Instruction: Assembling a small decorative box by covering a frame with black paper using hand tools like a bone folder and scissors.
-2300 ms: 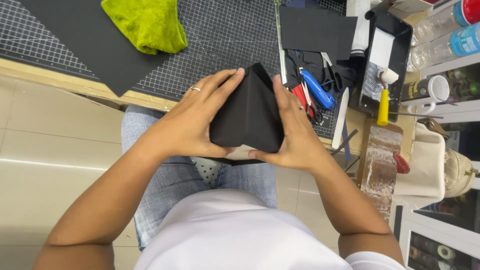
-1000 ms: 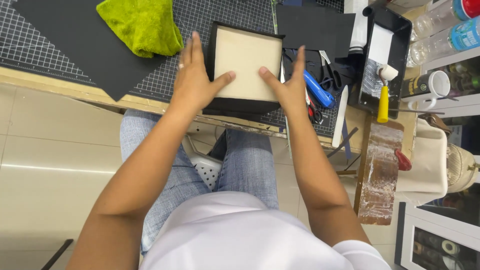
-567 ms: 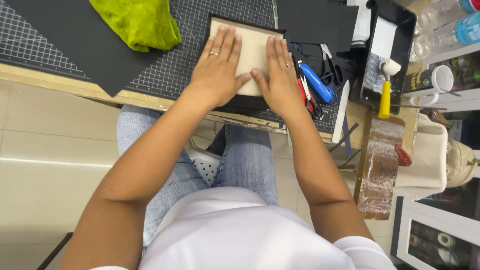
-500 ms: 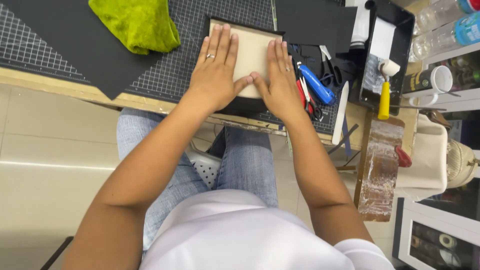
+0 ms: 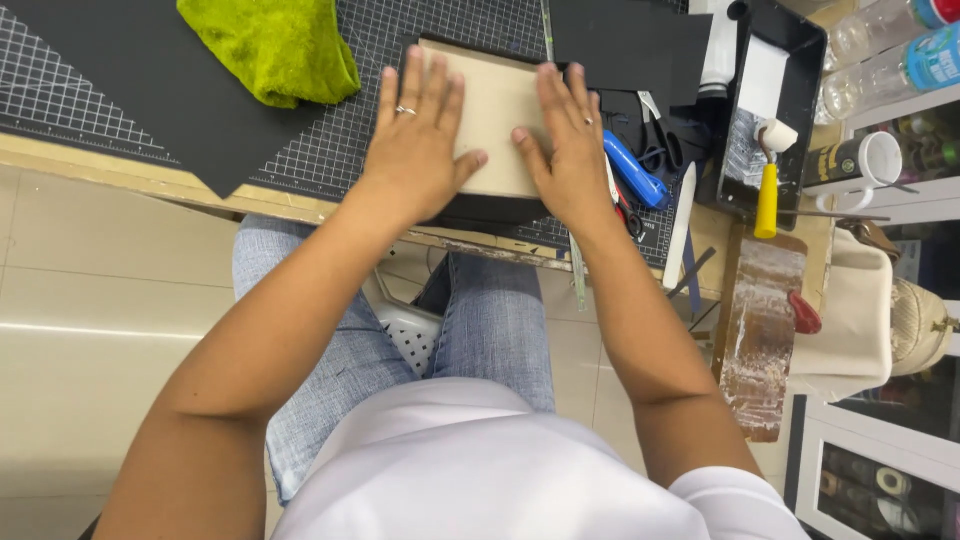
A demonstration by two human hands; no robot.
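I have both hands flat on the tan rectangular board with a black wrapped border (image 5: 495, 120), which lies on the dark gridded cutting mat (image 5: 330, 160) near the front edge of the wooden table (image 5: 120, 175). My left hand (image 5: 415, 145) covers the board's left half, fingers spread and straight, a ring on one finger; my right hand (image 5: 570, 150) presses the right half the same way. Neither hand has closed around anything: palms down, fingers fully extended, touching only the board's face. I judge the board to be stiff and light, like thick card, flat enough to slide on the mat if pushed sideways; its edges look like the place to pinch it, since the face offers nothing to grasp. A green fuzzy cloth (image 5: 270, 45) sits on a black sheet (image 5: 130, 90) to the left. A blue-handled tool (image 5: 632, 170) lies just beside my right hand, and a yellow-handled small roller (image 5: 768, 180) rests against a black tray (image 5: 800, 100) further right
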